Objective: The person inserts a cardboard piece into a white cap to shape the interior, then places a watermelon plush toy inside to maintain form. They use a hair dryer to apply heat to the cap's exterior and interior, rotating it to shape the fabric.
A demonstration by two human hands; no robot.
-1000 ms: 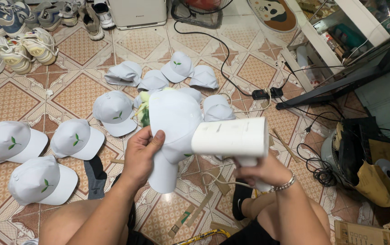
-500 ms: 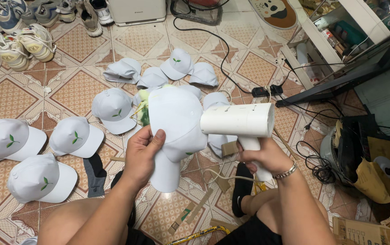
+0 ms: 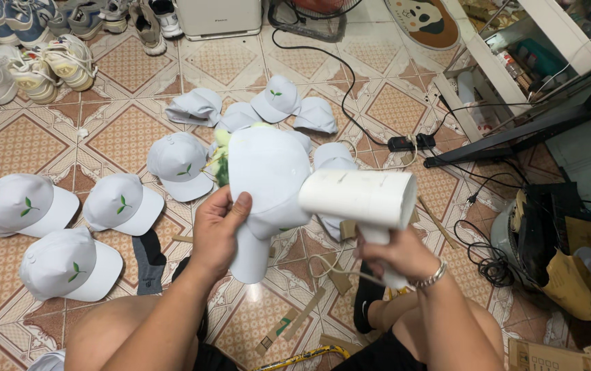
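Observation:
My left hand grips a white cap set on a white head-shaped form, held up over the tiled floor. My right hand holds the handle of a white hair dryer, its barrel lying sideways with the nozzle close against the cap's right side. A cord runs down from the dryer's handle. A silver bracelet sits on my right wrist.
Several white caps with a green leaf mark lie on the tiles at left and behind the form. Shoes line the back left. A power strip and black cables trail right, near a shelf unit and a black bag.
The hair dryer has shifted slightly left and closer to the cap. My left hand keeps its grip on the cap and form, which has barely moved.

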